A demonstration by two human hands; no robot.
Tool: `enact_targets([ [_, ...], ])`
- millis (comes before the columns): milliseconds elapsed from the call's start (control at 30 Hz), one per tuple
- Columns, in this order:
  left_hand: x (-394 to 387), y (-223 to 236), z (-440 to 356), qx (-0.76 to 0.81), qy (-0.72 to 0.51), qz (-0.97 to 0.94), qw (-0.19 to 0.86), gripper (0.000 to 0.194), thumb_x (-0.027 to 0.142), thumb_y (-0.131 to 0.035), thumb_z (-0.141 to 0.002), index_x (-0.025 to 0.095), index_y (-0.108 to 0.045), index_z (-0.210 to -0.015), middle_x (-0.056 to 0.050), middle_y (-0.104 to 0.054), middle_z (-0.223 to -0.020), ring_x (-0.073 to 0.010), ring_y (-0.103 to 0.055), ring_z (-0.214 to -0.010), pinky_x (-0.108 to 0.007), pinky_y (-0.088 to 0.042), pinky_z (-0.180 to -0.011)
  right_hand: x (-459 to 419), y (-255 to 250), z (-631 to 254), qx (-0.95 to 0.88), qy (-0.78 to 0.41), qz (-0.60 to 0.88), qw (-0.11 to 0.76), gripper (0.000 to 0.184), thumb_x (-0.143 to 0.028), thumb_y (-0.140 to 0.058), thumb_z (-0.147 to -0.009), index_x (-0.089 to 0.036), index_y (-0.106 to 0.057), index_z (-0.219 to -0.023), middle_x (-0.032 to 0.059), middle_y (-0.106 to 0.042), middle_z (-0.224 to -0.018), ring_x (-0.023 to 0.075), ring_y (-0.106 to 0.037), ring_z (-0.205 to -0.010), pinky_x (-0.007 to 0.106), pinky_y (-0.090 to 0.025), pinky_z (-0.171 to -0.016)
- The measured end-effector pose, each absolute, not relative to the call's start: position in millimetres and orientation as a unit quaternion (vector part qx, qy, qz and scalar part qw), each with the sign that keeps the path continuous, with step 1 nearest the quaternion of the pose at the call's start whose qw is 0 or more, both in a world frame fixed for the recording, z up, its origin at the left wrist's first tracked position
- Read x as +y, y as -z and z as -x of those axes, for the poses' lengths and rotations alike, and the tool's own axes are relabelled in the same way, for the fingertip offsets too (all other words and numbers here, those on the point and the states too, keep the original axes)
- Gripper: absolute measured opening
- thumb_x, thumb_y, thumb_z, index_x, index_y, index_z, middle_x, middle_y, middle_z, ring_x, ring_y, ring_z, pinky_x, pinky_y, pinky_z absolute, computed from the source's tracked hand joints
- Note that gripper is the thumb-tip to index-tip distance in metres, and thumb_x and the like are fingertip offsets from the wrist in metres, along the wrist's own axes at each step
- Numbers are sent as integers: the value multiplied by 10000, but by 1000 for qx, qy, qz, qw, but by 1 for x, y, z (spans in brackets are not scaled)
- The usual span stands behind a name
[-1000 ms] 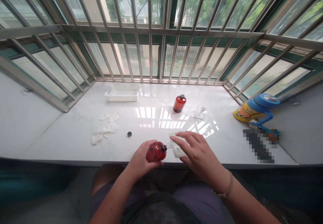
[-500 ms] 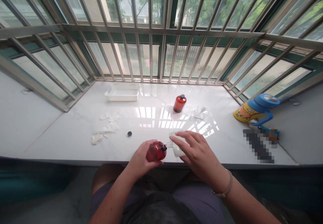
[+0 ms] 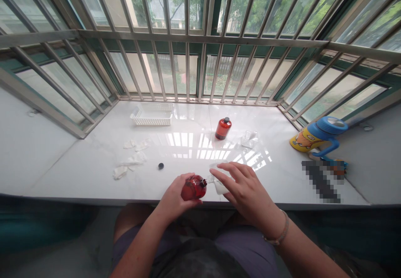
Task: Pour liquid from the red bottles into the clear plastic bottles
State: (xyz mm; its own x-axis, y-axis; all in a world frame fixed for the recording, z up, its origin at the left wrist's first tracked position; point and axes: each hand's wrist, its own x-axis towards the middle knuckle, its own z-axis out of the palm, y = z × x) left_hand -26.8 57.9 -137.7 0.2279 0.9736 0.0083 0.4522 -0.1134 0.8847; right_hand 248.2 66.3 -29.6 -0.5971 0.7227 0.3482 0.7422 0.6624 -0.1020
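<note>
In the head view, my left hand [image 3: 175, 195] is wrapped round a red see-through bottle [image 3: 193, 188]. The bottle lies tilted over the counter's front edge, its uncapped dark neck pointing right. Facing that neck is a translucent whitish container [image 3: 221, 187] with a clear narrow end, held in my right hand [image 3: 242, 186] between thumb and fingers. The two openings are close together; I cannot tell whether they touch. My right fingers hide part of the container. A small black cap [image 3: 161, 166] lies on the counter, left of the bottle.
A second red bottle [image 3: 223, 128], capped, stands farther back beside some clear plastic packaging [image 3: 249, 139]. White crumpled tissues [image 3: 131, 160] and a white basket [image 3: 152, 116] are on the left. At right are a yellow-blue flask [image 3: 318, 135] and a blurred-out dark object [image 3: 321, 182].
Almost nothing differs. Both hands keep their hold on the bottle and the container, with only a tiny shift of the right hand and the container.
</note>
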Motion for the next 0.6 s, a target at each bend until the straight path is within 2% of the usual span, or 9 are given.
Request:
enact_targets([
  [333,58,138,27,525,-330,-671,407,826,367,-959,-719,322,-572,-1447,-88,-648,-1459,-338,-633,-1347,-530,-509,-1183,67,27,-246,-895,55,398,191,662,-26,-634,-880,-274,-578,-1491,99,-672,-1401,291,-603,-1272,462,-497,-1038],
  [600,59,138,27,524,-331,-669,411,835,342,-965,-711,327,-570,-1446,-75,-653,-1459,-320,-638,-1345,-505,-514,-1180,67,28,-247,-899,69,393,182,605,-36,-602,-946,-268,-578,-1504,102,-662,-1422,294,-586,-1300,475,-485,-1045],
])
